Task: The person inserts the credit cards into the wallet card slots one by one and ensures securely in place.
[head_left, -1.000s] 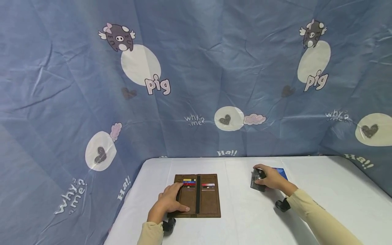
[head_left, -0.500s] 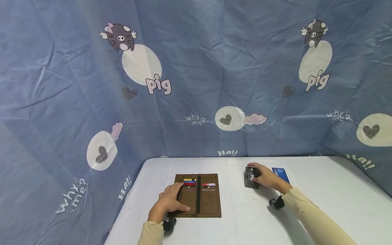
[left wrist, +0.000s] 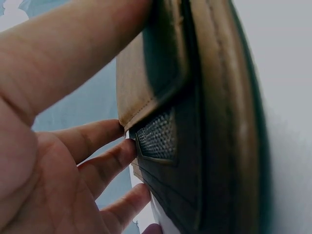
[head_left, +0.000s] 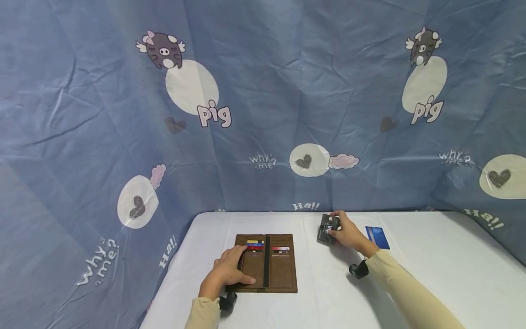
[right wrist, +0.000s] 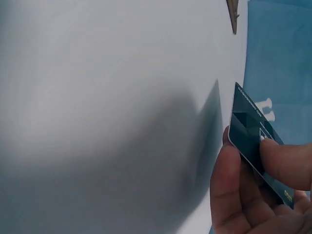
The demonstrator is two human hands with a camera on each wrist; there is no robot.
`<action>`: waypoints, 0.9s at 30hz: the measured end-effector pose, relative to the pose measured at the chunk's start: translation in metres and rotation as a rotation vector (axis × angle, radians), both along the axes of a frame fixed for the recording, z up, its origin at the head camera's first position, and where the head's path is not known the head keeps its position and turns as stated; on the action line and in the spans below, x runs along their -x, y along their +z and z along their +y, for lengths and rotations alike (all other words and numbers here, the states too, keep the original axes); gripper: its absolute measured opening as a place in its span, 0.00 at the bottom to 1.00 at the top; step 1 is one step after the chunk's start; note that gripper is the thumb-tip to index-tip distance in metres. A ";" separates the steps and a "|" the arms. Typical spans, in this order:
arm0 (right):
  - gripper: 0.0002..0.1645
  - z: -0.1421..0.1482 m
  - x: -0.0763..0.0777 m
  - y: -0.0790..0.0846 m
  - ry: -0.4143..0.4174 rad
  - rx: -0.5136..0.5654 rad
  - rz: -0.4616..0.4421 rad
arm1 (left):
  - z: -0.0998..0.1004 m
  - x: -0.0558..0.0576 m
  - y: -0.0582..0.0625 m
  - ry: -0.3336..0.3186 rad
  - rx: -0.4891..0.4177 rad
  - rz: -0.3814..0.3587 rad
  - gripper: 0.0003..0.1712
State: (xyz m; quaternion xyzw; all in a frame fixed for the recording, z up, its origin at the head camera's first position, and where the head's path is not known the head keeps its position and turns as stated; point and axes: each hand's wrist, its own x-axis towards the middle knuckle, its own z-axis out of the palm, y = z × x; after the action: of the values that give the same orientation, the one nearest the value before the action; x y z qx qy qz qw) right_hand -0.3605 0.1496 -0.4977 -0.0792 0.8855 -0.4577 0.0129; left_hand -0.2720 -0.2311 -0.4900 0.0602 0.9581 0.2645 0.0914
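Note:
A black bank card is pinched between the thumb and fingers of my right hand, right of the wallet. The right wrist view shows the card tilted above the white surface, with its shadow beside it. My left hand rests on the left side of an open brown wallet, thumb and fingers spread. Up close in the left wrist view, straight fingers touch the wallet's edge. Colourful cards poke from the wallet's left slots, and another card shows in its right slots.
A blue card lies on the white-covered table, right of the right hand. Behind the table hangs a blue patterned cloth. A black wrist camera sits at the right wrist, another camera at the left.
My right hand has moved left and slightly away with the black bank card, turning it. The blue card behind it now shows fully. My left hand and the wallet stay in place.

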 end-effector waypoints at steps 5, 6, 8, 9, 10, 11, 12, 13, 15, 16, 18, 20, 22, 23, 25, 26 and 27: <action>0.34 -0.011 0.005 -0.002 0.007 0.015 0.004 | 0.001 -0.001 -0.001 -0.004 0.002 -0.001 0.60; 0.34 -0.013 0.006 -0.002 0.007 0.014 0.000 | 0.001 -0.001 -0.002 -0.006 0.003 -0.002 0.60; 0.35 -0.018 0.008 0.000 0.000 0.020 -0.008 | 0.001 -0.001 -0.002 -0.008 -0.002 -0.004 0.60; 0.35 -0.020 0.009 0.001 0.003 0.018 -0.007 | 0.000 -0.001 -0.002 -0.008 -0.005 -0.003 0.60; 0.35 -0.022 0.010 0.003 0.006 0.024 -0.008 | 0.000 -0.001 -0.002 -0.008 -0.004 -0.002 0.60; 0.35 -0.024 0.011 0.004 0.010 0.031 -0.007 | 0.000 0.000 -0.002 -0.007 -0.007 -0.001 0.60; 0.36 -0.027 0.012 0.006 0.011 0.040 -0.007 | 0.000 0.000 -0.002 -0.006 -0.011 0.001 0.60; 0.36 -0.030 0.013 0.008 0.015 0.050 -0.002 | -0.001 0.001 -0.001 -0.005 -0.012 0.006 0.61; 0.36 -0.035 0.015 0.012 0.029 0.066 0.001 | -0.001 0.001 -0.001 -0.003 -0.011 0.015 0.61; 0.36 -0.038 0.015 0.014 0.032 0.078 -0.002 | -0.001 0.001 -0.001 -0.001 -0.011 0.015 0.61; 0.36 -0.044 0.016 0.015 0.042 0.087 -0.004 | -0.002 0.000 -0.001 0.005 -0.018 0.012 0.61; 0.36 -0.048 0.016 0.015 0.050 0.094 -0.011 | -0.002 -0.001 -0.001 0.004 -0.021 0.008 0.60; 0.36 -0.052 0.017 0.014 0.052 0.096 -0.011 | -0.002 -0.002 -0.002 0.004 -0.027 0.002 0.60; 0.36 -0.053 0.017 0.014 0.054 0.094 -0.005 | -0.002 -0.002 -0.001 0.002 -0.030 0.002 0.60; 0.36 -0.057 0.018 0.014 0.055 0.092 0.004 | -0.001 -0.002 -0.001 -0.003 -0.032 0.004 0.60; 0.36 -0.059 0.018 0.014 0.053 0.092 0.011 | -0.001 -0.002 0.000 -0.005 -0.034 0.006 0.60; 0.36 -0.060 0.019 0.015 0.056 0.088 0.021 | 0.000 -0.001 0.000 -0.004 -0.037 0.006 0.60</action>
State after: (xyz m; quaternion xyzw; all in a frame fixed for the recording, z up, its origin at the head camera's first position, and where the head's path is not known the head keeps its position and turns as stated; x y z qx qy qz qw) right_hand -0.3793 0.0893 -0.4831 -0.1095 0.8619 -0.4949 0.0128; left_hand -0.2708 -0.2315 -0.4896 0.0646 0.9533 0.2817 0.0881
